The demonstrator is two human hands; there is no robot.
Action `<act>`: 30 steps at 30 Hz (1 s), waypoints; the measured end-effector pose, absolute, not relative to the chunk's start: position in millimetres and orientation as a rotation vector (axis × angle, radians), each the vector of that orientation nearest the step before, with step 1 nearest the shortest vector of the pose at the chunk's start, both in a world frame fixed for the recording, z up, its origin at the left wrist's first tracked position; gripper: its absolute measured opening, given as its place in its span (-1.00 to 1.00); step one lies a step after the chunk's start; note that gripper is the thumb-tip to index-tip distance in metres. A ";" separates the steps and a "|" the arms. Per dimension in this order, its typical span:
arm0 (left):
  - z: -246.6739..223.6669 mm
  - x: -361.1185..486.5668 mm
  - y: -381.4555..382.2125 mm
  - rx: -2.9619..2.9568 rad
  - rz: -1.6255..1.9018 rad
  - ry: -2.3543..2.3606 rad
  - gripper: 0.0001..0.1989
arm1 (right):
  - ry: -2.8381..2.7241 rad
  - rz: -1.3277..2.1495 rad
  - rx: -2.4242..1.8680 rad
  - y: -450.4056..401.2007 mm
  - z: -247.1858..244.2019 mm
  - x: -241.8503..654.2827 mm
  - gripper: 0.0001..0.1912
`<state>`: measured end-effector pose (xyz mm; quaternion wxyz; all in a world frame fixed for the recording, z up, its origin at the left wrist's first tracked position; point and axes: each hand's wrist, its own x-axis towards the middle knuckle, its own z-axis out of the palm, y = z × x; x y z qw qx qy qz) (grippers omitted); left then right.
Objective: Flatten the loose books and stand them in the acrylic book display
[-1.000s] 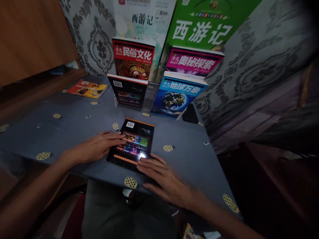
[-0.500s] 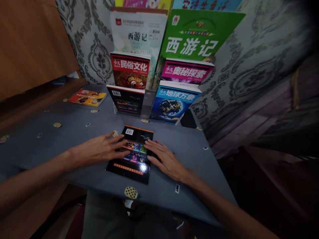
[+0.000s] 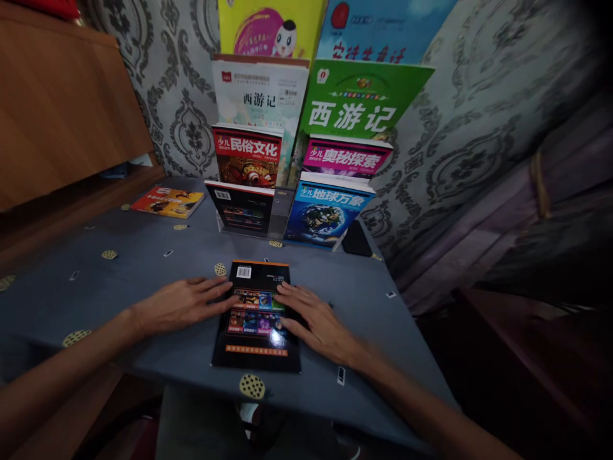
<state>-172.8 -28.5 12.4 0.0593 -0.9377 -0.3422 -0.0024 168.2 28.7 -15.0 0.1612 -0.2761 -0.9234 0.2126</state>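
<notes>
A black book [image 3: 253,337] lies flat on the cloth-covered table [image 3: 158,268], its barcode and small coloured pictures facing up and an orange strip along its far edge. At its left side my left hand [image 3: 189,303] is stretched out, fingertips touching the cover's edge. My right hand [image 3: 318,319] rests over the right edge with fingers spread on the cover. Neither hand is wrapped round anything. Beyond the book, a clear rack [image 3: 279,220] holds several upright books, among them a blue one with a globe [image 3: 325,214] and a dark one showing its back [image 3: 244,209].
An orange and yellow book [image 3: 167,201] lies at the back left. Beside the rack on the right is a dark flat object [image 3: 357,238]. A wooden cabinet [image 3: 67,108] stands at left, a patterned wall [image 3: 445,160] behind, and a curtain [image 3: 479,236] at right.
The black book has turned a little and now lies straighter. My left hand has drawn back left toward its edge, and the right hand stays on it. The view has tilted upward.
</notes>
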 end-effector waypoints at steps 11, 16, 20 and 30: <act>7.8 -163.8 -91.1 -2.975 -0.087 -1.086 -0.15 | -2.792 0.627 -0.693 -25.1 -8.9 190.3 -0.36; -10.3 -156.4 -106.5 -2.925 -0.100 -1.224 0.11 | -2.808 0.694 -0.671 -28.2 -8.7 192.4 -0.25; -23.4 -149.6 -105.9 -2.955 -0.223 -1.252 0.02 | -2.743 0.743 -0.697 -29.1 -10.4 195.3 -0.29; 74.4 -107.7 -44.0 -2.517 -1.442 -1.861 -0.51 | -1.899 1.897 -0.566 -14.3 14.9 148.3 -0.21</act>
